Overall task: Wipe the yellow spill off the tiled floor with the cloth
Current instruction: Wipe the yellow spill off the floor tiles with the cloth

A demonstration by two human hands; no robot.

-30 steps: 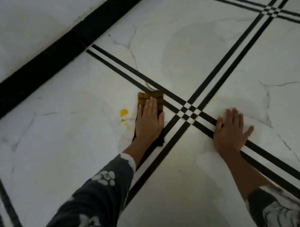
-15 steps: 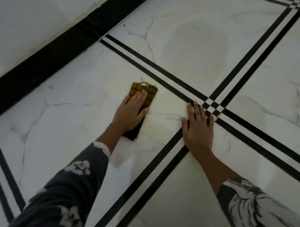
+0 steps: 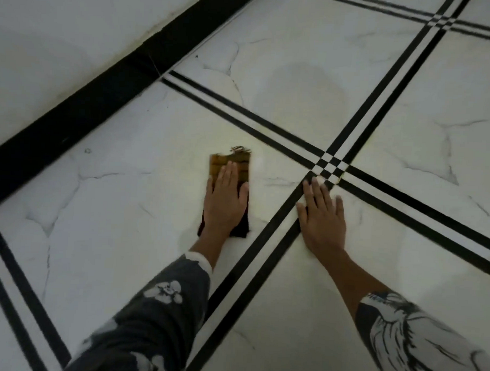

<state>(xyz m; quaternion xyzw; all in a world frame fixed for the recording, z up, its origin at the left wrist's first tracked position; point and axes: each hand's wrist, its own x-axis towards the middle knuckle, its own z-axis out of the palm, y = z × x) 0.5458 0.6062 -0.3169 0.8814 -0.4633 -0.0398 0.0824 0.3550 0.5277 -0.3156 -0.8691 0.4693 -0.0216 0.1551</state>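
With the left hand (image 3: 224, 201) pressing flat, fingers straight, on the cloth (image 3: 243, 166) just left of the checkered crossing (image 3: 329, 167) and the right hand (image 3: 320, 215) splayed flat on the floor (image 3: 113, 194) beside it, no yellow spill shows; a loaded cloth may smear residue outward.

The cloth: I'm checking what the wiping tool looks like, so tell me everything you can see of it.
The cloth is a small rectangle of woven-looking fabric, mustard-brown with darker stripes at its far end and dark, nearly black, at its near end. Loose threads fray from the far edge. It lies flat on a white marbled tile, apart from the black lines to its right. The left hand presses on it with straight fingers, covering its middle.
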